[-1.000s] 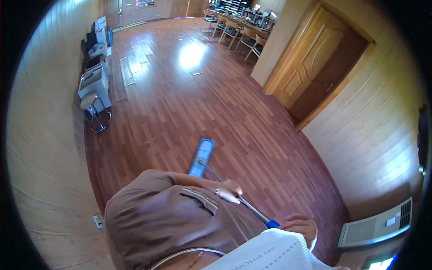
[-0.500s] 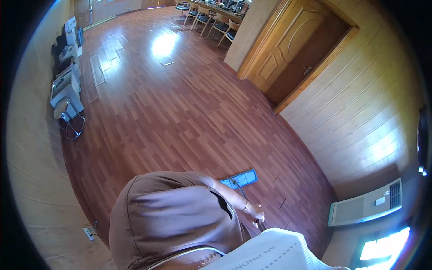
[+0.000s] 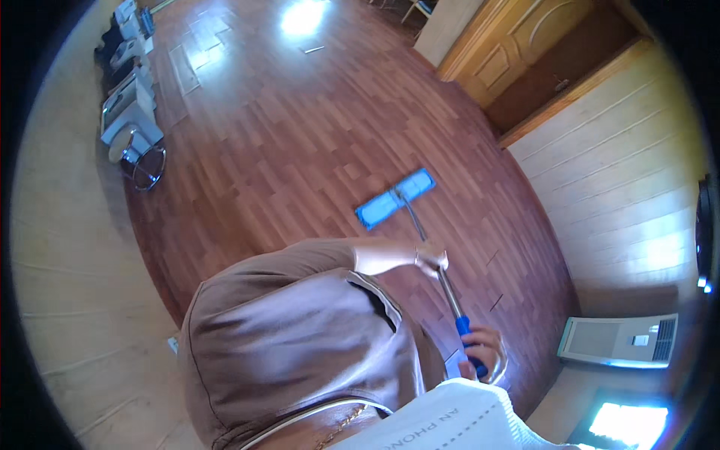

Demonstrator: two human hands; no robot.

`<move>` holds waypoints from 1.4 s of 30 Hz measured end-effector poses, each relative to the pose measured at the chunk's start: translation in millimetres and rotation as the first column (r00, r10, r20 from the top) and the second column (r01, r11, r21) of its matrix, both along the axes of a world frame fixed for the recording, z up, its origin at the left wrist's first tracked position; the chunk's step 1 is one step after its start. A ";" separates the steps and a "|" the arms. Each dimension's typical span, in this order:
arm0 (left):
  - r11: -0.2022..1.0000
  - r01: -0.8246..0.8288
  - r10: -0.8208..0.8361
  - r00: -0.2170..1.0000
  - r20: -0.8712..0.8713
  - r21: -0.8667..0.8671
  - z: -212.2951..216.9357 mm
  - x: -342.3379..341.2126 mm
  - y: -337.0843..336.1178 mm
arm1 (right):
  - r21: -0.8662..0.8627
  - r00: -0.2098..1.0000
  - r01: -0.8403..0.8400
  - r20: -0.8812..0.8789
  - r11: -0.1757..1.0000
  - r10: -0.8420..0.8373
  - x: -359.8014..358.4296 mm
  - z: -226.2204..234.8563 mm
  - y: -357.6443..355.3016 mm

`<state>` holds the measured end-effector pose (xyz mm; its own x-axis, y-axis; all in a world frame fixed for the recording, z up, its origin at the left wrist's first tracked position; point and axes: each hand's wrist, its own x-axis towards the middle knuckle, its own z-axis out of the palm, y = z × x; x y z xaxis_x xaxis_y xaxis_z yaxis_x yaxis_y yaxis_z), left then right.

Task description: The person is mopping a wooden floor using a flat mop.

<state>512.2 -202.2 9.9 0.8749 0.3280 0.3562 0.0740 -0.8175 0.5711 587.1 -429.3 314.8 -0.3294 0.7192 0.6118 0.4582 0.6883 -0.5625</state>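
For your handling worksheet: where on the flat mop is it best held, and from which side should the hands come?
Hold the flat mop on its slanted pole: right hand on the blue grip, left hand higher on the bare metal, both from above. The pole tilts up toward the person.

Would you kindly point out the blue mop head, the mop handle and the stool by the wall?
mop head [image 3: 395, 198], head view, middle of the blue pad.
mop handle [image 3: 431, 251], head view, bare metal shaft above the left hand.
stool [image 3: 142, 161], head view, its chrome ring base.
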 end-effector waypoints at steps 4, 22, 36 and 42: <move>0.959 -0.285 0.279 0.948 -0.153 -0.014 14.0 -74.0 16.6 | -0.068 0.993 -0.081 -0.091 0.994 0.074 -20.3 -13.5 33.7; 0.247 -0.960 0.835 0.279 -0.474 -0.129 -0.1 -351.3 -34.9 | -0.317 0.574 -0.796 -0.120 0.516 0.810 -146.7 -62.9 173.4; -0.375 -0.927 0.851 -0.355 -0.387 0.025 -67.4 -489.0 -165.9 | -0.479 0.183 -0.873 -0.135 0.098 0.974 -283.8 -133.6 170.6; -0.491 -0.870 0.849 -0.464 -0.253 -0.051 -94.5 -500.3 -194.9 | -0.560 0.160 -0.828 -0.294 -0.035 0.942 -312.2 -152.7 174.8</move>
